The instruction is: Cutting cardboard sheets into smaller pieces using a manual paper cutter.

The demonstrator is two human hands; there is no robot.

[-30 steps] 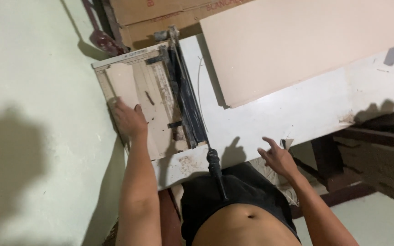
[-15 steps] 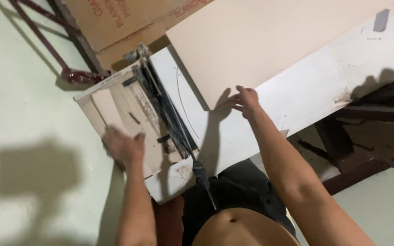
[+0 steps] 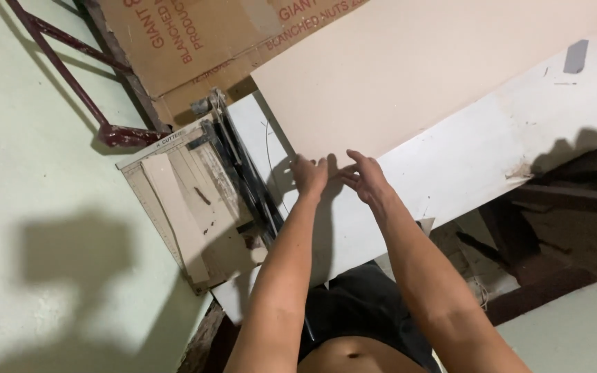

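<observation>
Head view, looking down. Both forearms are extending from the lower centre of the frame toward the middle. The left hand [image 3: 310, 176] and the right hand [image 3: 366, 178] are lying close together, fingers spread and unclenched, at the near edge of a large beige board [image 3: 409, 69]; whether the fingertips are pressing the board or only hovering over it cannot be told, and neither hand is gripping anything. The board is occupying the upper centre and upper right of the frame, lying flat on a white worktable [image 3: 492, 145] whose bare surface is running from the centre toward the right edge. Just left of the hands, a manual paper cutter [image 3: 195, 200] is sitting at the table's left end, its dark blade arm [image 3: 247, 176] running diagonally along the side nearest the left hand; strips of cardboard are covering its base. A printed brown carton [image 3: 195, 41] is lying flat in the upper left centre, beyond the cutter. A dark red metal frame [image 3: 70, 69] is crossing the upper left corner over the pale green floor [image 3: 29, 207].
</observation>
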